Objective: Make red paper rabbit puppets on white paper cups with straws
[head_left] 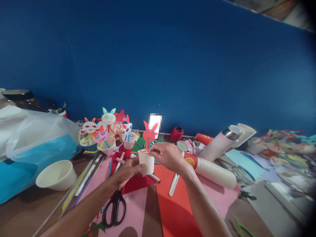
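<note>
My left hand [129, 171] is wrapped round a small white paper cup [146, 163], which it holds upright above the coloured paper. A red paper rabbit head [149, 135] stands over the cup on a thin stem, and an orange strip sticks out over the rim on the left. At the cup's right rim, my right hand [170, 156] has its fingertips pinched together; what lies between them is hidden. Similar paper-animal cups stand to the left, among them a white rabbit [108, 118] and a pink cat [100, 136].
Black-handled scissors [115, 209] lie below my left hand. To the right are a stack of paper cups [216, 172], a white utility knife [174, 185] and a thermos [219, 143]. A white bowl [57, 175] stands left, and a blue wall [158, 59] rises behind.
</note>
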Demonstrator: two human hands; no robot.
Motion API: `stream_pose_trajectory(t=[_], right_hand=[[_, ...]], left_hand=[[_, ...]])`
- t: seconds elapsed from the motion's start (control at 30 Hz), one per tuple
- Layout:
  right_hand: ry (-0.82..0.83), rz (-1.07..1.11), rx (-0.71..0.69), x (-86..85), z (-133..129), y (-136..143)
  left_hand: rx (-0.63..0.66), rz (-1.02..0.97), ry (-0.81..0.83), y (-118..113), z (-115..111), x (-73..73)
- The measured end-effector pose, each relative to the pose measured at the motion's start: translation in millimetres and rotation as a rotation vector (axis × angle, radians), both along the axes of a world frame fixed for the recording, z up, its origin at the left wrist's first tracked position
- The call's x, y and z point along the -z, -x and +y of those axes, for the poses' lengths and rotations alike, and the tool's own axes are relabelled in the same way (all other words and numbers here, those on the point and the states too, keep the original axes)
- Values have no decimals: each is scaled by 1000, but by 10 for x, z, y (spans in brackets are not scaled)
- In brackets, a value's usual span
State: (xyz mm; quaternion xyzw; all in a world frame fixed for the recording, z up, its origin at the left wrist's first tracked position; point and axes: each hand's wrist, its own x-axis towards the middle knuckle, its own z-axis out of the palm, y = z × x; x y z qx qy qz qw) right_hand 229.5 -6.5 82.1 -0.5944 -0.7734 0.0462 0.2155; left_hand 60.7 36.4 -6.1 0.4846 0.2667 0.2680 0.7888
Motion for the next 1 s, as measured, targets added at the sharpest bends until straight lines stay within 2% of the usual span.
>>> stream_pose_trajectory(t=[0.23, 0.4, 0.6, 1.0], right_hand=[[-63, 13, 27, -29, -20, -45], [-64, 4, 97, -73, -25, -167], [-21, -59, 226, -64, -1, -318], [133, -192, 185, 62, 93, -403]], left_hand=[[29, 18, -42, 41, 66, -84], [-88, 153, -43, 141, 170, -162], [-206, 164, -126, 188, 225, -127], [-204, 168, -150, 165, 224, -99]])
